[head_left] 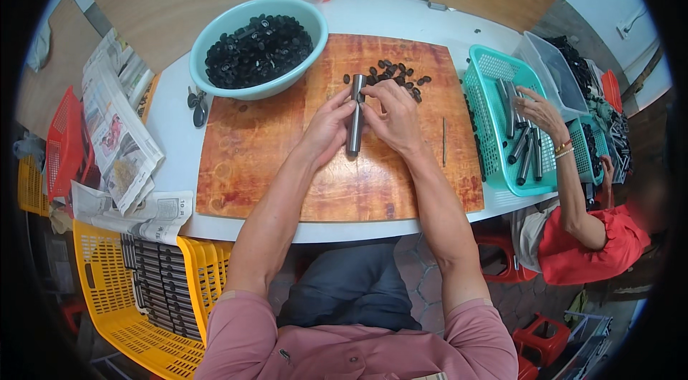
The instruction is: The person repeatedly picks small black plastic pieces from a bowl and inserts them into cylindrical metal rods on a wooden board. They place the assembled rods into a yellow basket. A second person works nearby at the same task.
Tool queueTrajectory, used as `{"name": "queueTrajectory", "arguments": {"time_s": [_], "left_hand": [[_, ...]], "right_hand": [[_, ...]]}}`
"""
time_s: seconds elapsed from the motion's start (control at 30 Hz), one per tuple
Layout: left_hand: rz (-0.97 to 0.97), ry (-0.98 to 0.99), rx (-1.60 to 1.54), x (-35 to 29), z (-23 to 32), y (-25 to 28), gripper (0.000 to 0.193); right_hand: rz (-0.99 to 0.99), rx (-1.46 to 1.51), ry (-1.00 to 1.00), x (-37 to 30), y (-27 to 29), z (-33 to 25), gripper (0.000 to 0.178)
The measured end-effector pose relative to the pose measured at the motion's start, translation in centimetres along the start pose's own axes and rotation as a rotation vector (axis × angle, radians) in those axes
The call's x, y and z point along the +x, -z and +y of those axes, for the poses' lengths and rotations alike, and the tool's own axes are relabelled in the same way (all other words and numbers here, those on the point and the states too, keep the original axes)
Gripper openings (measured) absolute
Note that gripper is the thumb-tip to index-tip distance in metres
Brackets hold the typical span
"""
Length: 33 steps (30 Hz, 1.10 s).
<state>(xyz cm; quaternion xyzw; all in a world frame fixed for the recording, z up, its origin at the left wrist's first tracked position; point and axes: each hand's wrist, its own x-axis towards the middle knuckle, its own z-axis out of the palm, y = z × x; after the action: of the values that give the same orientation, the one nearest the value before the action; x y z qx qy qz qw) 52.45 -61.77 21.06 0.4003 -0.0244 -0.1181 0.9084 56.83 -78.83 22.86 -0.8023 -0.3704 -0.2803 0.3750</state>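
Observation:
A short grey metal tube [354, 135] stands out lengthwise between my hands, over the wooden board [244, 179]. My left hand [327, 128] is closed round its left side. From the other side my right hand [393, 116] grips it, thumb and fingers close to the upper part. What the right fingertips press there is too small to make out. Just beyond the right hand lie several small black oval plugs [405, 68], partly hidden by it. A thin metal rod [444, 142] rests on the board, right of my right hand.
A pale green bowl [319, 54] of black plugs stands far left, with scissors [198, 108] beside it. At right, a co-worker's hand [539, 113] reaches into a green basket [476, 83] of tubes. Newspapers [115, 136] and a yellow crate [97, 265] are at left.

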Motion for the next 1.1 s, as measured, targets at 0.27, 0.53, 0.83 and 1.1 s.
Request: {"name": "queueTrajectory", "arguments": {"time_s": [0.27, 0.53, 0.83, 1.1], "left_hand": [[0.031, -0.009, -0.001, 0.1, 0.2, -0.4, 0.037], [0.053, -0.036, 0.053, -0.1, 0.3, -0.2, 0.027], [0.025, 0.134, 0.105, -0.3, 0.1, -0.1, 0.028], [0.039, 0.188, 0.177, -0.7, 0.4, -1.1, 0.029]], "right_hand": [[0.054, -0.087, 0.078, 0.1, -0.1, -0.5, 0.022], [0.070, 0.210, -0.263, 0.3, -0.3, -2.1, 0.030], [-0.025, 0.741, -0.723, 0.0, -0.8, -0.1, 0.029], [-0.065, 0.741, -0.787, 0.0, -0.2, -0.1, 0.033]]}}
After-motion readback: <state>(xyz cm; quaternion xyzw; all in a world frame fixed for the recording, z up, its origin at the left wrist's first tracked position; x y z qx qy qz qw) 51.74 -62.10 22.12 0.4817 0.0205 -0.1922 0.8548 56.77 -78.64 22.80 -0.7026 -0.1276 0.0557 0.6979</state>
